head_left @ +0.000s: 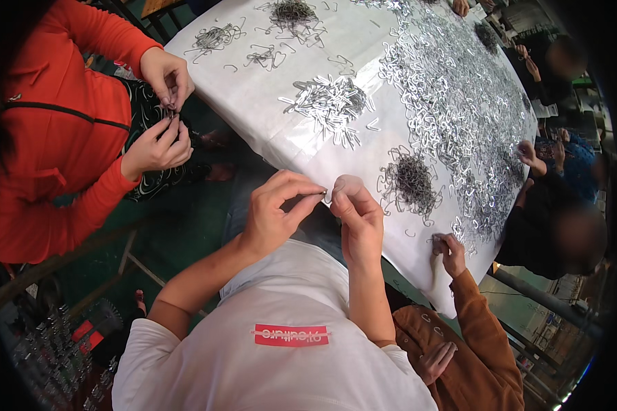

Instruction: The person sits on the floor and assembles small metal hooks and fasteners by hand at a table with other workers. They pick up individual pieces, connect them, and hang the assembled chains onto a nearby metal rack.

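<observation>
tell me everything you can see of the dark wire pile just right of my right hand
The dark wire pile is a loose, tangled heap of thin, curved, hook-like pieces, metallic-looking, dense in the middle, ragged at the edges. It lies on the white table covering, beside the right hand.

One passage: white table cover (pixel 253 103), running from the table's left edge to the gap between silvery pile (pixel 332 104) and dark hook pile (pixel 411 181), ahead of the right hand (pixel 360 218). Obstacles: both piles; brown-sleeved co-worker's hand (pixel 450 253), at right; red-sleeved co-worker's hands (pixel 159 147), at left.
</observation>
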A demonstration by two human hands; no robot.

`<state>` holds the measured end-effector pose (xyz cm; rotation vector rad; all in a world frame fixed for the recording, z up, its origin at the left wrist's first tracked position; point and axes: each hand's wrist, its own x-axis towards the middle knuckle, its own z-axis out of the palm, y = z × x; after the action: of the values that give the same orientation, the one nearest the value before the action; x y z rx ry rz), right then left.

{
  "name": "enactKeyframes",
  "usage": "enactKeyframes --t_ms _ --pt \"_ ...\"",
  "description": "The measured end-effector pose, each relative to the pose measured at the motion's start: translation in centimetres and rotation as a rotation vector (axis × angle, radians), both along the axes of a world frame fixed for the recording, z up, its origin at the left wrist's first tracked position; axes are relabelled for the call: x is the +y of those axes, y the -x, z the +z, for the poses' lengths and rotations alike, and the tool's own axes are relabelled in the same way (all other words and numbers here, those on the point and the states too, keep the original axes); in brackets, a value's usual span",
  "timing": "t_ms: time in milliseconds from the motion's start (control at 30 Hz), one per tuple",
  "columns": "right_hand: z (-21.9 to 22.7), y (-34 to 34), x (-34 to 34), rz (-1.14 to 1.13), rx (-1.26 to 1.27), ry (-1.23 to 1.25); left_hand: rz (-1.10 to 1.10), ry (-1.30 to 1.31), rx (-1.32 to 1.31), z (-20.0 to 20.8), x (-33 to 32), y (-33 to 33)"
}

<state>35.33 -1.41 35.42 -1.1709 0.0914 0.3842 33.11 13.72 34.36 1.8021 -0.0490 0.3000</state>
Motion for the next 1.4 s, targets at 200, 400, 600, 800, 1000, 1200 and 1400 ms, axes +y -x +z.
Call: enactKeyframes --t_ms 200,400,600,800,1000,1200,1400 --pt "-1.1 0.1 1.3 -0.089 -0.216 0.082 0.005 -0.003 0.013 -0.3 0.1 0.1" --pt "-2.1 0.1 1.8 -0.124 -0.429 0.207 0.043 -0.11 -0.075 -3.6 1.3 -2.5" --pt "-2.3 0.7 1.3 -0.103 -0.453 0.247 0.012 -0.457 -0.219 -8.9 2.5 -11.5" --pt "-2.7 1.1 1.1 -0.092 -0.445 0.231 -0.227 -0.788 -0.071 -10.6 2.8 -16.0" --pt "-2.9 0.9 1.1 -0.075 -0.455 0.266 -0.23 -0.791 -0.119 -9.5 3.2 -16.0" --pt "-2.8 0.4 1.2 -0.066 -0.415 0.331 -0.127 -0.071 0.258 -5.3 2.1 -11.6" --pt "-3.2 -0.5 1.5 -0.107 -0.464 0.418 -0.196 0.404 0.424 -0.9 1.8 -5.9"
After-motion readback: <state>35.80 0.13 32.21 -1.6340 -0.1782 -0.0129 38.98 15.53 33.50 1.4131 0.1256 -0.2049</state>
